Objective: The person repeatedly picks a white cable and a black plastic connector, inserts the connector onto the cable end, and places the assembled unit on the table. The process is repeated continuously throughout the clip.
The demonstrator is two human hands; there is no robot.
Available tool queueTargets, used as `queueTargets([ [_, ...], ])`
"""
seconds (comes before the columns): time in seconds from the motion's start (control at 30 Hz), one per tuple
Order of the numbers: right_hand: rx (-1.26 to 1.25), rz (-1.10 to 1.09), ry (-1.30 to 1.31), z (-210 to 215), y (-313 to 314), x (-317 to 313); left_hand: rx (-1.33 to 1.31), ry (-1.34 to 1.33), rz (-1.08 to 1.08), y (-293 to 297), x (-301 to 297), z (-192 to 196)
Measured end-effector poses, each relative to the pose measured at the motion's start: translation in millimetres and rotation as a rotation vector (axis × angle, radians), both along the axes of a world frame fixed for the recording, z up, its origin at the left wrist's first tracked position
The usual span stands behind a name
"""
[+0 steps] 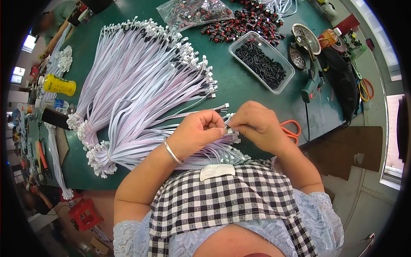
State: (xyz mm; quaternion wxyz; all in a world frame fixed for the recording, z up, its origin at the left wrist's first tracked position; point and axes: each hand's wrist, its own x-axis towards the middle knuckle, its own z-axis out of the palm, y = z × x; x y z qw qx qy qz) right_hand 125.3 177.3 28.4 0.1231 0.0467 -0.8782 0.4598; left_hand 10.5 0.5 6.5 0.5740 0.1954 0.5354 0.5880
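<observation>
Close to my body, both hands meet over the table with fingertips pinched together. Between thumb and forefinger my left hand (199,132) grips the end of a thin cable with a small white connector (228,129). My right hand (259,126) pinches at the same connector from the other side; its fingers partly hide it. Under and behind my hands lie bundles of flat white and pinkish ribbon cables (141,81), fanned out with white connectors and black sleeves at their far ends. Orange-handled scissors (291,130) lie just right of my right hand.
A clear plastic box (280,89) of short black tubes stands right of the cables. Behind it lie a heap of red-and-black parts (244,25) and a plastic bag (192,13). A green-handled tool (311,81) with a cord is at right, a yellow bottle (60,85) at left.
</observation>
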Motion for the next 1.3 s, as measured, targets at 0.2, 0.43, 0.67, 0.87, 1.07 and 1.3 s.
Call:
queueTargets([
  [0.2,-0.033,-0.026,-0.155,2,1,0,-0.050,0.257,-0.028,-3,3,10],
  [0.43,-0.245,-0.025,-0.390,6,-4,0,-0.004,0.908,-0.094,-13,3,8],
  [0.67,0.090,0.076,-0.076,0,-1,-7,0.013,0.910,-0.018,-7,6,15],
  [0.87,0.049,0.158,-0.056,1,-2,-8,0.077,0.937,-0.021,-4,6,19],
  [1.07,-0.023,0.044,-0.160,3,-2,-9,0.109,1.027,0.104,5,2,21],
  [1.3,0.197,-0.248,0.138,6,23,-48,-0.090,1.341,0.323,35,-47,14],
])
